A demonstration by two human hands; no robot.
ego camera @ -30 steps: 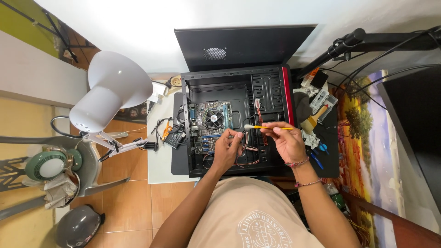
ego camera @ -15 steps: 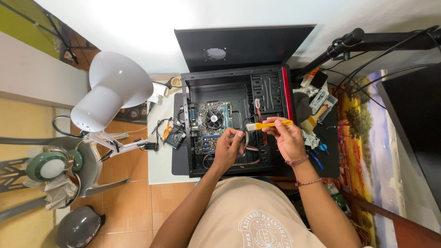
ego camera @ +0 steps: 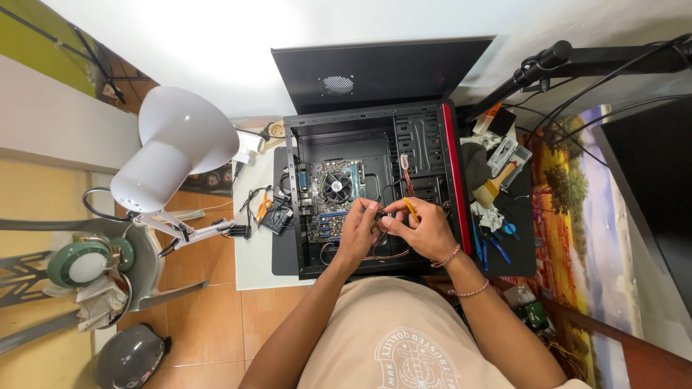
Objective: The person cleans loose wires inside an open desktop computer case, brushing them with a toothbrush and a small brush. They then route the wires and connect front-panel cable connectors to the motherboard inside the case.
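Observation:
An open black computer case (ego camera: 303, 216) with a red edge lies flat on the table, its motherboard (ego camera: 333, 205) and round cooler fan (ego camera: 336, 187) exposed. My left hand (ego camera: 358, 230) pinches thin dark wires over the board's right side. My right hand (ego camera: 422, 227) meets it, fingertips touching the same wires, with a yellow-handled screwdriver (ego camera: 409, 208) tucked in the fingers. Red and white cables (ego camera: 406, 173) run up inside the case behind my hands.
The removed black side panel (ego camera: 375, 72) leans at the back. A white desk lamp (ego camera: 173, 151) hangs at left. Pliers, blue-handled tools (ego camera: 497, 241) and small parts lie on a black mat at right. A black microphone arm (ego camera: 569, 61) crosses the upper right. A grey chair (ego camera: 108, 266) stands left.
My right hand has swung the yellow screwdriver from level and pointing left to tucked back in the fingers. Both hands have come together over the wires.

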